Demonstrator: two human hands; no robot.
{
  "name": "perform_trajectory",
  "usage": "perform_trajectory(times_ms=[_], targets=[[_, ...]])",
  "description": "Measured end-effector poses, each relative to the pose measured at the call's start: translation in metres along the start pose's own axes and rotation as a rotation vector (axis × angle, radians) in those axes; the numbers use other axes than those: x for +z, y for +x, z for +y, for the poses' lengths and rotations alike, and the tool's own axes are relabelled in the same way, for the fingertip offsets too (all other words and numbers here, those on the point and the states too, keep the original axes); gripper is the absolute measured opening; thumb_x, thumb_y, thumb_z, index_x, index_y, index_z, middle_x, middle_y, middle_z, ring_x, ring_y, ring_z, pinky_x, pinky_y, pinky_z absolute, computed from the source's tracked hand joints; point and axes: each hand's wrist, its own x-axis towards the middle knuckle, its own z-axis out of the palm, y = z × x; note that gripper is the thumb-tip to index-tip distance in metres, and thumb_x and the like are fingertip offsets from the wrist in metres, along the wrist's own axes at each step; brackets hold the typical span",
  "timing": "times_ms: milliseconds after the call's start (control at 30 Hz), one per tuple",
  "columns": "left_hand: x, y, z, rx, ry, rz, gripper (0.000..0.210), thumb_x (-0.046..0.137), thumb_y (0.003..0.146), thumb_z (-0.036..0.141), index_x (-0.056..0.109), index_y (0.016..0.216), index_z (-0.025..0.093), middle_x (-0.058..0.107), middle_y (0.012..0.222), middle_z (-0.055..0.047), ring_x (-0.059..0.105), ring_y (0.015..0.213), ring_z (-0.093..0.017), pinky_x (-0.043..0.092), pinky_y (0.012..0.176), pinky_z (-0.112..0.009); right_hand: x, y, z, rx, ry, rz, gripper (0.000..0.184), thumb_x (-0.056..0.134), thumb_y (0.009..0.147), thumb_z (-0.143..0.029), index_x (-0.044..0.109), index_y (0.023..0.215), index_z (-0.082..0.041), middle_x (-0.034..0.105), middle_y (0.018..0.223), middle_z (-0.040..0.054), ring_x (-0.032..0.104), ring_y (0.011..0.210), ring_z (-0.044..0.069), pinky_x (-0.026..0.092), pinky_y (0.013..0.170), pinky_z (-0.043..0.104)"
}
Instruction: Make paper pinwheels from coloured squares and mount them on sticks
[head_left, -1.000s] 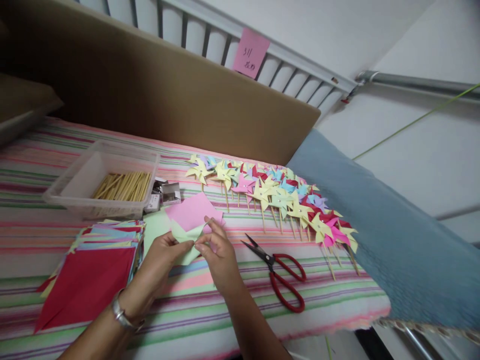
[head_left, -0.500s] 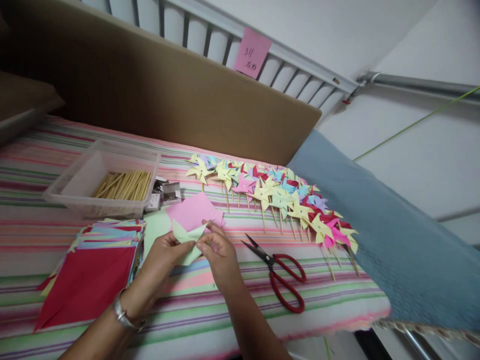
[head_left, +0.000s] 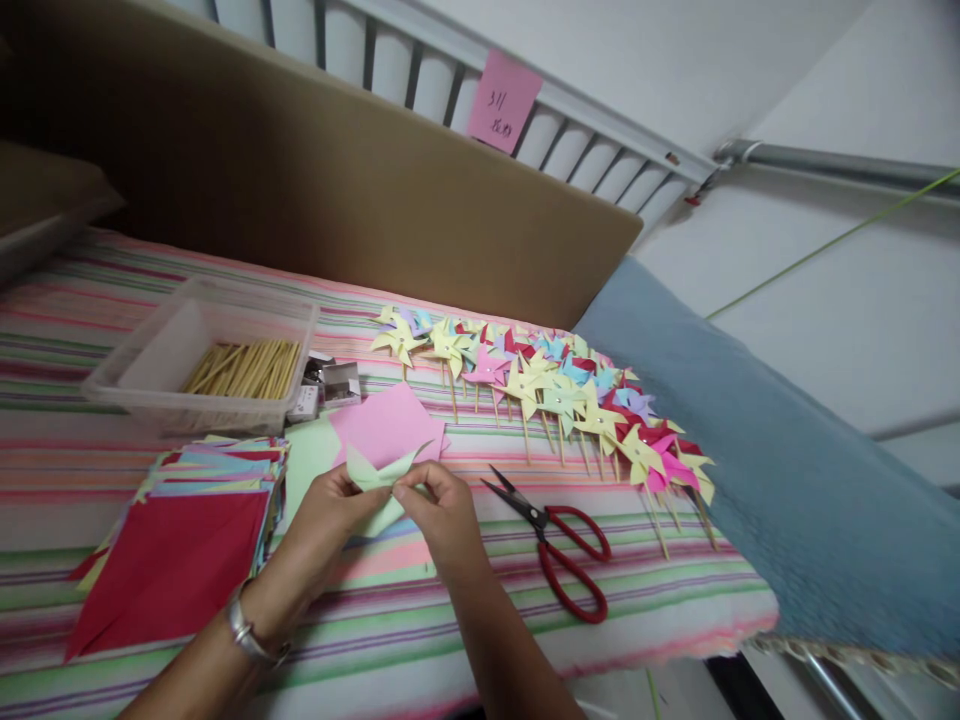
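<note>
Between my two hands is a light green paper square [head_left: 384, 515] with its corners curled in toward the middle. My left hand [head_left: 330, 510] grips its left side, thumb pointing at the centre. Fingers and thumb of my right hand [head_left: 442, 505] pinch the paper near its centre; anything small between them is hidden. Beneath and behind the hands lie pink paper [head_left: 386, 425] and a flat light green sheet [head_left: 309, 455]. To the right rest red-handled scissors [head_left: 544, 525], blades slightly apart and pointing up-left.
A stack of coloured paper squares [head_left: 180, 560], red on top, lies at left. Behind it stands a clear plastic box [head_left: 142, 385] of wooden sticks [head_left: 244, 370], beside small open boxes [head_left: 339, 385]. Finished paper pinwheels [head_left: 562, 400] lie in rows at right, before a cardboard panel [head_left: 337, 190].
My right hand's fingers have drawn closer together over the paper's centre, and another corner appears folded in. The left hand keeps its grip. The view has shifted very slightly.
</note>
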Motion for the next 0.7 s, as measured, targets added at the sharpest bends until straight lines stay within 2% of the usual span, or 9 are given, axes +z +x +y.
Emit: perform_trajectory(times_ms=[133,367,467,567,633,700], targets=[[0.0016,-0.0033,0.0016,-0.031,-0.063,-0.084,0.027,0.073,0.064,0.028,0.072,0.089,0.017,0.072,0.078,-0.005,0.064,0.074,-0.021,0.047,0.073,-0.029,-0.0023,0.0002,-0.0006,0.057,0.047,0.01,0.009,0.063,0.063,-0.021,0.057,0.059,-0.017,0.053,0.058,-0.0035,0.046,0.056,0.011,0.037,0.053,0.022],[0.0034,-0.0047,0.0008,-0.052,-0.072,-0.115,0.025,0.076,0.059,0.026,0.073,0.082,0.017,0.071,0.072,-0.004,0.062,0.069,-0.021,0.047,0.071,-0.031,-0.005,0.0007,0.0016,0.063,0.062,0.018,0.011,0.064,0.062,-0.023,0.055,0.057,-0.018,0.053,0.055,-0.0035,0.044,0.053,0.011,0.037,0.052,0.022],[0.0062,-0.0064,0.0035,-0.061,-0.099,-0.087,0.011,0.077,0.058,0.023,0.07,0.066,0.019,0.065,0.056,0.002,0.06,0.062,-0.018,0.046,0.067,-0.029,-0.0038,-0.0002,0.0008,0.047,0.03,0.032,0.01,0.064,0.062,-0.021,0.055,0.057,-0.018,0.055,0.056,-0.0032,0.046,0.054,0.012,0.039,0.053,0.023],[0.0076,-0.008,0.0065,-0.062,-0.098,-0.042,0.018,0.077,0.058,0.021,0.061,0.049,0.019,0.052,0.04,0.006,0.057,0.053,-0.015,0.045,0.062,-0.026,-0.0028,-0.0009,0.0002,0.036,-0.014,0.044,0.01,0.063,0.063,-0.021,0.055,0.057,-0.018,0.056,0.057,-0.0028,0.048,0.056,0.013,0.04,0.054,0.023],[0.0069,-0.0081,0.0071,-0.063,-0.1,-0.043,0.018,0.077,0.059,0.021,0.061,0.05,0.019,0.054,0.042,0.006,0.057,0.055,-0.015,0.045,0.061,-0.025,-0.0025,-0.0008,0.0013,0.028,-0.034,0.046,0.009,0.062,0.065,-0.021,0.056,0.059,-0.018,0.056,0.059,-0.0027,0.049,0.057,0.013,0.041,0.055,0.023],[0.0053,-0.0071,0.0059,-0.057,-0.113,-0.069,0.01,0.076,0.06,0.022,0.067,0.061,0.02,0.064,0.054,0.004,0.06,0.061,-0.015,0.046,0.064,-0.025,-0.0022,-0.0001,0.0034,0.012,-0.033,0.038,0.006,0.062,0.066,-0.021,0.056,0.063,-0.018,0.056,0.061,-0.0028,0.049,0.059,0.013,0.041,0.056,0.023]])
